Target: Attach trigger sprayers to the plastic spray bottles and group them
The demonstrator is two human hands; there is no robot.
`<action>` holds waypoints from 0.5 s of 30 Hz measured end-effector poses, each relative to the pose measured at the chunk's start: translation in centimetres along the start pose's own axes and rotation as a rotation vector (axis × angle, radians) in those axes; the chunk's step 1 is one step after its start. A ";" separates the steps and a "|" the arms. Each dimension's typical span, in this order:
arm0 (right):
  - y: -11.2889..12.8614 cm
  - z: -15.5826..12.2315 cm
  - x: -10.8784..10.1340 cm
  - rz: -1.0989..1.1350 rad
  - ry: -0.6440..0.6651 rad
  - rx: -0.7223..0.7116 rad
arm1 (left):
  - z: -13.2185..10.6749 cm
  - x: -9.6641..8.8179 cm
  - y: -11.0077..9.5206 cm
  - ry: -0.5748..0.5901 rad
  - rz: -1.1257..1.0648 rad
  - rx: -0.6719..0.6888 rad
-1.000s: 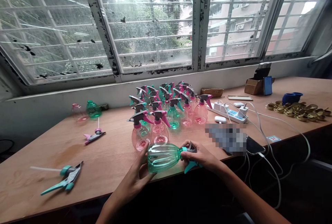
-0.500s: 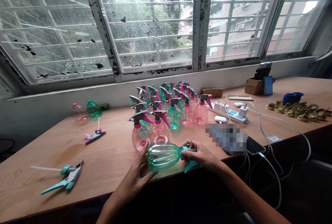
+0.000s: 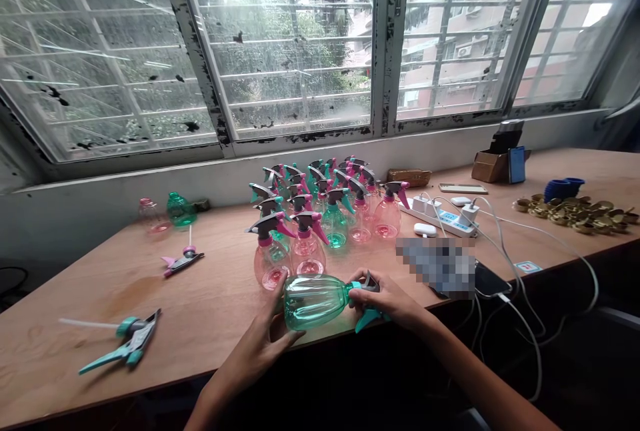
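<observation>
A clear green spray bottle (image 3: 315, 301) lies sideways in the air over the table's front edge, its grey and teal trigger head pointing right. My left hand (image 3: 273, 324) is closed around the bottle's base, with the thumb below. At the other end my right hand (image 3: 380, 294) grips the teal collar and trigger head; part of the head is hidden by the fingers. Just behind stand several assembled spray bottles (image 3: 309, 254), pink and green. Two loose trigger heads with tubes lie to the left, a teal one (image 3: 131, 338) and a pink one (image 3: 185, 259).
Two headless bottles, pink (image 3: 154, 216) and green (image 3: 181, 210), stand back left. On the right are a power strip (image 3: 445, 219) with white cables, a phone (image 3: 493, 279), a pile of gold-coloured pieces (image 3: 580, 213) and a cardboard box (image 3: 487, 166). Windows line the back.
Almost nothing differs; both hands keep the green spray bottle in nearly the same place.
</observation>
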State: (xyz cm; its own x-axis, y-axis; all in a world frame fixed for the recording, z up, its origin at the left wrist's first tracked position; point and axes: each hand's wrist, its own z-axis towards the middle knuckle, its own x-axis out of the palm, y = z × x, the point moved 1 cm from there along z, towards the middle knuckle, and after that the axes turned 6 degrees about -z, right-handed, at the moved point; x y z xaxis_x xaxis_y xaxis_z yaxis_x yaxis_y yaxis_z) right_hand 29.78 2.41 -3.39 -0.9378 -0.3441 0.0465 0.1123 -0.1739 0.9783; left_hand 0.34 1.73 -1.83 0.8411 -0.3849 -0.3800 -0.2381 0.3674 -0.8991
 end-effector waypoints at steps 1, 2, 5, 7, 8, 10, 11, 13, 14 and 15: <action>0.0 0.0 0.0 -0.001 0.001 0.001 | 0.0 0.0 0.0 0.005 0.001 -0.004; 0.1 -0.1 0.0 -0.004 0.001 0.002 | 0.0 0.0 0.0 0.016 -0.006 -0.013; 0.1 -0.1 0.1 -0.019 -0.001 0.002 | 0.1 -0.1 -0.2 0.045 -0.031 -0.046; 0.1 -0.1 0.1 -0.027 -0.005 0.002 | 0.1 -0.2 -0.4 0.045 -0.024 -0.050; 0.1 -0.1 0.0 -0.028 -0.007 0.003 | 0.1 -0.2 -0.4 0.038 -0.016 -0.047; 0.2 -0.1 0.0 -0.027 -0.008 0.008 | 0.0 -0.1 -0.4 0.026 -0.013 -0.030; 0.2 -0.1 0.0 -0.025 -0.008 0.011 | 0.0 -0.1 -0.4 0.022 -0.020 -0.018; 0.3 -0.2 0.0 -0.021 -0.008 0.015 | 0.0 0.1 -0.4 0.028 -0.047 0.002; 0.3 -0.2 0.0 -0.018 -0.008 0.017 | 0.0 0.1 -0.4 0.033 -0.062 0.007; 0.3 -0.2 0.0 -0.016 -0.009 0.016 | 0.0 0.2 -0.4 0.036 -0.074 0.007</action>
State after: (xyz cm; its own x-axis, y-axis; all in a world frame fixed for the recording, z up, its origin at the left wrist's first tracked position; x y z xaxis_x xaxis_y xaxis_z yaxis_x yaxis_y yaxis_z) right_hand 29.85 2.18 -3.18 -0.9423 -0.3331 0.0322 0.0916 -0.1642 0.9822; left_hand 0.56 1.50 -1.59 0.8380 -0.4419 -0.3201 -0.1722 0.3425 -0.9236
